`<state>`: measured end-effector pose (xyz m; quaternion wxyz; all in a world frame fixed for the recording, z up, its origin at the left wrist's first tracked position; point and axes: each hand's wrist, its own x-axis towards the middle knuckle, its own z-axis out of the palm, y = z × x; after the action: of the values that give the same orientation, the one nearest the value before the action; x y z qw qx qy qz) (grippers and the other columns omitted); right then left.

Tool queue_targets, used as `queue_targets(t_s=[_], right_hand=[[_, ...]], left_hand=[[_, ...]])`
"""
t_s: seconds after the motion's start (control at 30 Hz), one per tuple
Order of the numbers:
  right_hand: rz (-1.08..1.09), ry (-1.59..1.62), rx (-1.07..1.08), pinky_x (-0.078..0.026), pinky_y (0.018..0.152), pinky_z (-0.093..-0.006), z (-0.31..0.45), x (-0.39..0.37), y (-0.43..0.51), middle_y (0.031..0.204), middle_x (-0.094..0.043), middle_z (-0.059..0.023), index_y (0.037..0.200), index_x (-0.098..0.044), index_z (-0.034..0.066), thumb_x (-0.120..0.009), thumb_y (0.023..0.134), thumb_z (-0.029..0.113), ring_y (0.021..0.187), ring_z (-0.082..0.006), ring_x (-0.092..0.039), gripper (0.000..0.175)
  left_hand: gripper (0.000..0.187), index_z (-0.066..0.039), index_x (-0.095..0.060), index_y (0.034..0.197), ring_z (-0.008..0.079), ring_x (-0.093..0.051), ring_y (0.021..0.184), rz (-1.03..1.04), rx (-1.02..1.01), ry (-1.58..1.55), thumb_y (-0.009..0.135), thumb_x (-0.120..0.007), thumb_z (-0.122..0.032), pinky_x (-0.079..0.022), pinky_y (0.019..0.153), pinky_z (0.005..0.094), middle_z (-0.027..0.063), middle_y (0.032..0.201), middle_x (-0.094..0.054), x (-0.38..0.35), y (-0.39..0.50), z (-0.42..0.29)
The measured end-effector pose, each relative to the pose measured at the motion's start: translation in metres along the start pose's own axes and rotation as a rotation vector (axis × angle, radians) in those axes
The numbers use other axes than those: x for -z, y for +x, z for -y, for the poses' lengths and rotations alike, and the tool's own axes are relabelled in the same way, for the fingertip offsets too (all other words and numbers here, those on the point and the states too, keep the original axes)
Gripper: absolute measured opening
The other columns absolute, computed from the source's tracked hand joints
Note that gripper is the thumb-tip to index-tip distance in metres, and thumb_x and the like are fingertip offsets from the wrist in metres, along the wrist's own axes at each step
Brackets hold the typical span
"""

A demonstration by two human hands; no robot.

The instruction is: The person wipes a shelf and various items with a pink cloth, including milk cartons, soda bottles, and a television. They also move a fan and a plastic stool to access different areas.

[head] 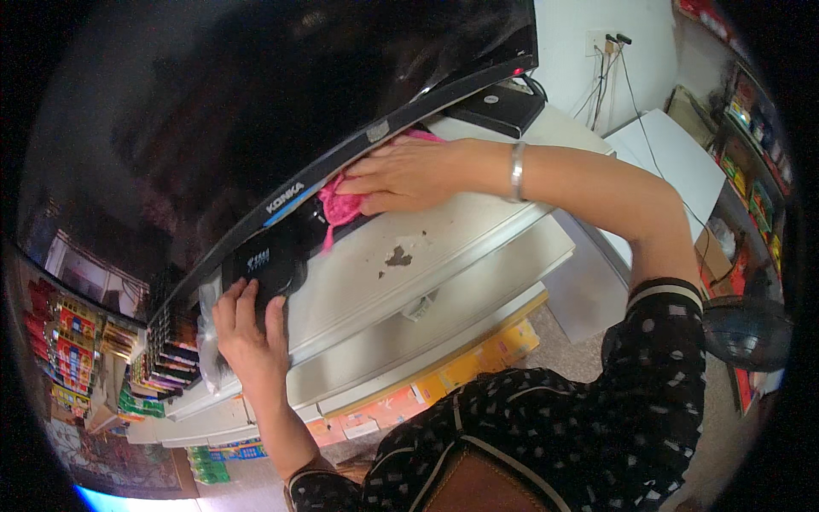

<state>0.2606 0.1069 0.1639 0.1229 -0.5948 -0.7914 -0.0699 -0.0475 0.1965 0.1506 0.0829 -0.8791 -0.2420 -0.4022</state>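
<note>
My right hand (406, 176) lies spread over a pink knit cloth (342, 201) just below the lower edge of a large black Konka television (269, 115). The cloth bunches out past the fingertips, and part of it is hidden under the palm. At the left, my left hand (253, 326) rests its fingers on a black box-shaped device (265, 259) that bears pale writing. The thumb is apart from the fingers. Both hands are above a white cabinet top (358, 281), which has a dark chipped patch near its middle.
A second black box (496, 105) sits behind the television's right end, near cables and a wall socket (601, 43). A clear plastic bag (210, 339) is beside my left hand. Yellow cartons (477, 358) line the lower shelf. A black fan-like object (745, 333) stands at the right.
</note>
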Motion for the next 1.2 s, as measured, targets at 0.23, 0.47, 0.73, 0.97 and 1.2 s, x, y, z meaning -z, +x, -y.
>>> queue_targets(t_s=[0.23,0.47,0.73,0.97,1.2], right_hand=[[-0.036,0.194,-0.199,-0.038,0.103,-0.0406,-0.049,-0.004,0.034,0.135,-0.051,-0.013,0.128,-0.057,0.0193,-0.038,0.098,0.044,0.124,-0.0351,-0.048,0.043],[-0.013,-0.019,-0.552,-0.04,0.1,-0.044,-0.069,-0.011,-0.001,0.121,-0.056,-0.024,0.12,-0.057,0.0037,-0.039,0.097,0.036,0.114,-0.0381,-0.053,0.043],[-0.057,0.085,-0.34,-0.042,0.101,-0.0414,0.002,0.033,-0.097,0.122,-0.055,-0.0276,0.121,-0.052,-0.0107,-0.045,0.093,0.015,0.113,-0.0396,-0.054,0.038],[0.025,-0.205,-0.106,-0.036,0.105,-0.0463,0.066,0.03,-0.134,0.128,-0.053,-0.0231,0.112,-0.059,-0.0062,-0.053,0.09,0.025,0.122,-0.034,-0.049,0.039],[-0.16,-0.039,0.189,-0.038,0.081,-0.043,0.121,-0.018,-0.017,0.098,-0.062,-0.0164,0.103,-0.064,-0.0002,-0.051,0.089,0.046,0.103,-0.0273,-0.052,0.05]], left_hand=[[0.031,0.003,-0.063,0.106,0.0361,-0.055,0.101,0.01,0.028,-0.03,0.082,-0.069,-0.016,-0.044,0.088,0.0415,0.0195,0.11,-0.059,0.0,-0.002,-0.001],[0.031,0.003,-0.064,0.106,0.0366,-0.055,0.101,-0.002,-0.008,0.001,0.084,-0.068,-0.019,-0.044,0.088,0.0411,0.0198,0.11,-0.06,-0.001,0.0,0.0],[0.032,0.002,-0.064,0.107,0.0351,-0.056,0.102,-0.007,0.037,0.033,0.084,-0.067,-0.02,-0.045,0.089,0.04,0.0192,0.11,-0.06,0.0,-0.002,-0.004],[0.034,0.003,-0.062,0.11,0.0372,-0.055,0.105,0.031,0.054,-0.004,0.085,-0.066,-0.018,-0.044,0.091,0.0404,0.0206,0.113,-0.059,-0.003,0.0,-0.01],[0.036,0.005,-0.059,0.114,0.0386,-0.054,0.11,0.088,0.082,-0.03,0.087,-0.062,-0.018,-0.041,0.095,0.0401,0.0234,0.118,-0.057,0.005,-0.001,-0.015]])
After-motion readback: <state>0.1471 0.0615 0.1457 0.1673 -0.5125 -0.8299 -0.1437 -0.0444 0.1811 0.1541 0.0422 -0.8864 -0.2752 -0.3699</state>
